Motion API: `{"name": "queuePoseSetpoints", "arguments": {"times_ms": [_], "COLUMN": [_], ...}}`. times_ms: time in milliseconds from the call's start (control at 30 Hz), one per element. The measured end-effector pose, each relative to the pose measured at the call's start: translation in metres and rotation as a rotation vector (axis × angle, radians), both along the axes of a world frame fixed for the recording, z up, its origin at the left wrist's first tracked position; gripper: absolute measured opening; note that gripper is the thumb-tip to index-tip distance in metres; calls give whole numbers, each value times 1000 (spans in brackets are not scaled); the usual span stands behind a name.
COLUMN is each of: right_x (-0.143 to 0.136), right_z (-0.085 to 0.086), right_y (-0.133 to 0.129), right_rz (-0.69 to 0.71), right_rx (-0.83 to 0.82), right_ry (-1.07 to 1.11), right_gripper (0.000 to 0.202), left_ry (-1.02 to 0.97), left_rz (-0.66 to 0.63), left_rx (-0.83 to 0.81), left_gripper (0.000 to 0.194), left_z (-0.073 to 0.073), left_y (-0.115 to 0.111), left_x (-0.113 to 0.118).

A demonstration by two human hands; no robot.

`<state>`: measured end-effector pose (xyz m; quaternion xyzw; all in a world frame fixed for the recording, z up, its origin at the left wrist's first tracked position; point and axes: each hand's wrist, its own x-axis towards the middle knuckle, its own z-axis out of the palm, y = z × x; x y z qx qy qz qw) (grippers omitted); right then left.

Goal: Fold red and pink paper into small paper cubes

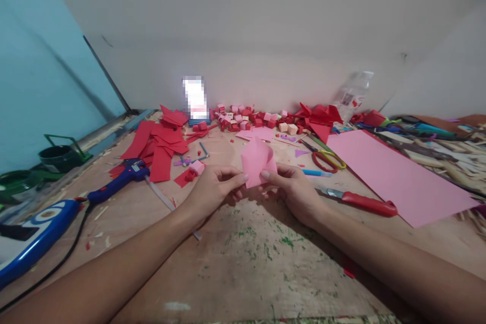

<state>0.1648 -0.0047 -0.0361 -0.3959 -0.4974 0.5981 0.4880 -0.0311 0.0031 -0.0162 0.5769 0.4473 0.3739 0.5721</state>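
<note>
A small folded piece of pink paper [257, 159] is held upright between both hands above the wooden table [243, 273]. My left hand [218, 190] pinches its lower left edge between thumb and fingers. On the other side, my right hand [290, 187] grips the lower right corner, thumb in front. The paper's top is pointed and its right side curls over. Just behind it lies a flat pink paper scrap [254, 134].
Red paper pieces [161, 149] and a blue glue gun [117, 182] lie left. Paper cubes [243, 119] line the wall near a lit phone [196, 98]. At right are scissors [326, 160], a red-handled cutter [368, 202], a pink sheet [395, 177] and a bottle [355, 96].
</note>
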Motion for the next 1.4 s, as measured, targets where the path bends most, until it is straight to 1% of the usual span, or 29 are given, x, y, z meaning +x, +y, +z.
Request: {"name": "queuePoseSetpoints", "arguments": {"times_ms": [100,200,267,333,433,567,700,867,1000,1167,1333,1400], "right_x": [0,0,-1,-3,-7,-9,-8,-8,-8,-9,-8,-7], "right_z": [1,3,4,5,6,7,6,4,6,9,3,1], "right_y": [0,-1,-2,-4,-7,-8,-6,-6,-7,-9,-6,-6], "right_rz": [28,122,172,163,82,1,-47,-52,-34,18,25,43], "right_rx": [-26,-50,-55,-32,-1,-15,-25,-19,-26,-25,-65,-79], "right_ry": [69,107,74,4,-64,-74,-82,-90,-89,-78,6,28], "right_gripper": [30,34,32,29,29,33,33,31,32,35,37,38], "left_ry": [21,35,44,49,51,38,85,77,101,98,85,81], "left_rz": [58,110,135,145,97,-1,-11,-13,-1,-54,-15,-15], "left_rx": [72,185,250,277,251,163,152,171,159,167,120,125], "left_gripper": [31,28,26,25,24,23,22,25,24,27,28,26], "left_z": [0,2,3,4,5,4,2,3,4,5,2,1], "left_y": [1,1,0,-2,-6,-8,-6,-6,-5,-5,-2,-1], "left_x": [0,1,2,4,6,6,5,6,6,5,2,2]}}
